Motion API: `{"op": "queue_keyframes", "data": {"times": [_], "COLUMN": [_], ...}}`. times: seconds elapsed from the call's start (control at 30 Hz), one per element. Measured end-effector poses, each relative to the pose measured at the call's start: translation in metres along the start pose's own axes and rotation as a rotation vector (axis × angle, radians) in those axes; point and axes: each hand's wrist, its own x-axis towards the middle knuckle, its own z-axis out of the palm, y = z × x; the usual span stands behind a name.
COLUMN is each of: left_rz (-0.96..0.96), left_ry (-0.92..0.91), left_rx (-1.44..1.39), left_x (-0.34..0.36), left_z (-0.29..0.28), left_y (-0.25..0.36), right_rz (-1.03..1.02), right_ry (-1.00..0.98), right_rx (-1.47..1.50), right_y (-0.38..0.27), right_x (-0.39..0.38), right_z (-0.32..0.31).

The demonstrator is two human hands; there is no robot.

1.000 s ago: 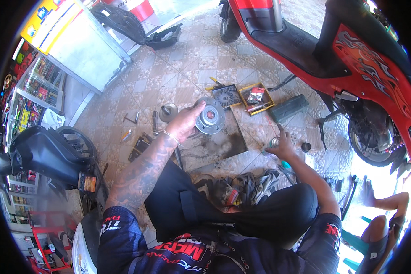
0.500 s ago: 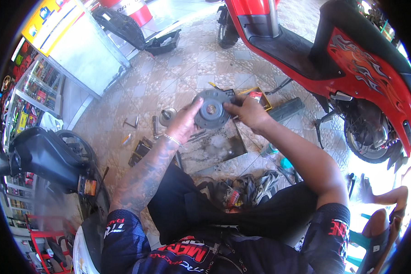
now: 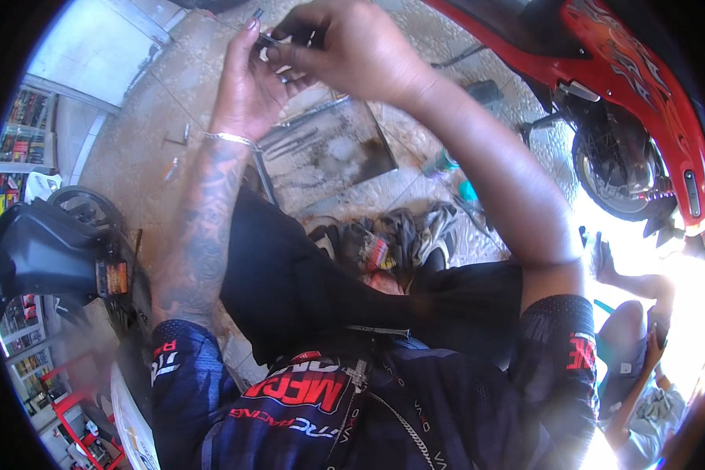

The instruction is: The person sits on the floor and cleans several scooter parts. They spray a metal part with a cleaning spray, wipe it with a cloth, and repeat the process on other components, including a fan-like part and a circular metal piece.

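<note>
Both my hands are raised together at the top of the head view. My left hand point(image 3: 251, 94), palm turned inward and thumb up, grips the near side of a dark grey metal part point(image 3: 268, 39). The fingers of my right hand point(image 3: 352, 51) curl around the same part from the other side. Only a narrow strip of it shows between the hands; it looks like the round metal plate seen half a second ago, now turned edge-on. Below the hands lies a stained flat metal tray point(image 3: 333, 160) on the tiled floor.
A red motor scooter point(image 3: 642, 86) stands at the right, a dark one point(image 3: 47, 247) at the left. A hand tool point(image 3: 177, 135) lies left of the tray. Crumpled cloths point(image 3: 431, 231) lie before my legs. Another person point(image 3: 634, 376) is at the lower right.
My hands have lifted up and toward the upper left with the round metal plate, which has turned from face-on to edge-on. The head view has shifted, and the part is now mostly hidden.
</note>
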Motion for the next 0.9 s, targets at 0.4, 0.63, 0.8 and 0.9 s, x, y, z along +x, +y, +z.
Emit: {"op": "queue_keyframes", "data": {"times": [0.4, 0.63, 0.8, 0.9], "left_rz": [-0.147, -0.187, -0.19, -0.178], "left_ry": [-0.103, -0.176, -0.184, -0.23], "left_rx": [0.211, 0.26, 0.265, 0.314], "left_x": [0.001, 0.001, 0.0, -0.005], "left_z": [0.014, 0.022, 0.03, 0.033], "left_y": [-0.02, -0.026, -0.028, -0.026], "right_rz": [0.778, 0.851, 0.746, 0.962], "right_ry": [-1.321, -1.271, -1.321, -0.968], "right_rx": [-0.472, -0.57, -0.294, 0.17], "right_y": [0.209, 0.23, 0.198, 0.162], "right_x": [-0.266, -0.35, -0.248, -0.223], "right_z": [0.054, 0.068, 0.01, -0.016]}}
